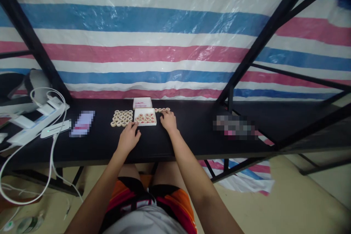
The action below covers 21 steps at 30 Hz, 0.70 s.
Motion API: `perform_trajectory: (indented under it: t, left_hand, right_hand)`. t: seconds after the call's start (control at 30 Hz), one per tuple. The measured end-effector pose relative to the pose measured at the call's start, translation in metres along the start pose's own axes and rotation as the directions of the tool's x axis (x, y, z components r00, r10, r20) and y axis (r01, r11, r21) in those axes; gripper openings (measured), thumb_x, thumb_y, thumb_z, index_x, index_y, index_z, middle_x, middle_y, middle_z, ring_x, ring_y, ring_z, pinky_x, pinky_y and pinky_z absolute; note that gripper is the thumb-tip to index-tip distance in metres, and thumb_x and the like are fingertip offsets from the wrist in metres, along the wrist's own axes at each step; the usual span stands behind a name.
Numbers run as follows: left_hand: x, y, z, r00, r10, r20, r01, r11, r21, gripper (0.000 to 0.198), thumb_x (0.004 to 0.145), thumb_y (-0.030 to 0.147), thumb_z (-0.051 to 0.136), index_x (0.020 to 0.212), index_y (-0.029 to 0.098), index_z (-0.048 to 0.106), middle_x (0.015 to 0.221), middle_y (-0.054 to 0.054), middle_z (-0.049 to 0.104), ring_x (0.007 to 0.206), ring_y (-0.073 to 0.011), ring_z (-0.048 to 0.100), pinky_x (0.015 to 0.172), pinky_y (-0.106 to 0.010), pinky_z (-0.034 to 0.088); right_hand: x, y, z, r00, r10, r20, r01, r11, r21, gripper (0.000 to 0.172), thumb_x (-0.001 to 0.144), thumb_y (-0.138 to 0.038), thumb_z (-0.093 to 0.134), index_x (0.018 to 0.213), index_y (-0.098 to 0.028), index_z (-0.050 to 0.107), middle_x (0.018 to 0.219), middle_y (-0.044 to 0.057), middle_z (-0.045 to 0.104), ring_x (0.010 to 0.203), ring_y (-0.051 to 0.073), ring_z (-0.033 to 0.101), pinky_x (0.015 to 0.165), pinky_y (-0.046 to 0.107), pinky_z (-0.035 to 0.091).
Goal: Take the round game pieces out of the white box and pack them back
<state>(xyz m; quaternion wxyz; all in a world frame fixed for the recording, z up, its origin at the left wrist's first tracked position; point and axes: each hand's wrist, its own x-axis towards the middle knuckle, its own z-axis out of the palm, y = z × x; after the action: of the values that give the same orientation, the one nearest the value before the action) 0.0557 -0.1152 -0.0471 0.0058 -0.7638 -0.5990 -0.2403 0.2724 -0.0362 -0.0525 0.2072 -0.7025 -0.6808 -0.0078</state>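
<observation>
My left hand [128, 138] rests at the front left corner of a small white box [145, 124], its fingers apart and the fingertips at the box's edge. Inside the box lie rows of round wooden Chinese chess pieces [147, 116] with red characters. Just right of the box, my right hand [168, 120] reaches to a short row of red-marked Chinese chess pieces [156, 110], with its fingers loosely spread and the fingertips at the row. They partly hide those pieces. Left of the box, several black-marked pieces [121, 116] lie flat in rows.
Behind the box stands a white lid [142, 102] with pink print. A blurred phone-shaped object [82, 123], a white device [55, 129] and a power strip with cables [41, 120] lie left on the black table [192, 142]. A pixelated object [234, 127] lies right. Black metal posts [246, 56] frame the table.
</observation>
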Motion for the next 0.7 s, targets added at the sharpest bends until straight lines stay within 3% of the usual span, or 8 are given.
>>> perform_trajectory:
  t: [0.23, 0.37, 0.7]
  left_hand:
    - [0.000, 0.000, 0.000, 1.000, 0.004, -0.001, -0.004, 1.000, -0.006, 0.039, 0.088, 0.025, 0.045, 0.124, 0.017, 0.057, 0.124, -0.011, 0.055, 0.108, -0.0229, 0.057, 0.091, -0.034, 0.048]
    - [0.000, 0.001, -0.002, 1.000, -0.006, 0.015, 0.006, 1.000, -0.021, 0.039, 0.088, 0.025, 0.046, 0.124, 0.019, 0.057, 0.125, -0.010, 0.055, 0.109, -0.0230, 0.056, 0.091, -0.034, 0.048]
    - [0.000, -0.001, 0.001, 1.000, 0.004, 0.001, -0.004, 1.000, -0.008, 0.038, 0.088, 0.026, 0.046, 0.124, 0.017, 0.057, 0.124, -0.011, 0.055, 0.109, -0.0233, 0.057, 0.090, -0.033, 0.049]
  right_hand:
    - [0.000, -0.002, -0.002, 0.996, 0.048, -0.081, -0.045, 0.998, 0.041, 0.039, 0.086, -0.021, 0.046, 0.123, -0.020, 0.057, 0.128, 0.012, 0.051, 0.112, 0.027, 0.047, 0.089, 0.038, 0.042]
    - [0.001, 0.004, -0.001, 0.994, 0.109, -0.028, -0.106, 0.992, 0.067, 0.037, 0.085, -0.019, 0.047, 0.120, -0.021, 0.059, 0.121, 0.013, 0.056, 0.106, 0.027, 0.050, 0.087, 0.039, 0.043]
    - [0.003, 0.005, 0.000, 0.995, 0.101, -0.002, -0.100, 0.990, 0.098, 0.033, 0.084, -0.018, 0.047, 0.114, -0.019, 0.061, 0.114, 0.013, 0.056, 0.099, 0.023, 0.055, 0.083, 0.033, 0.045]
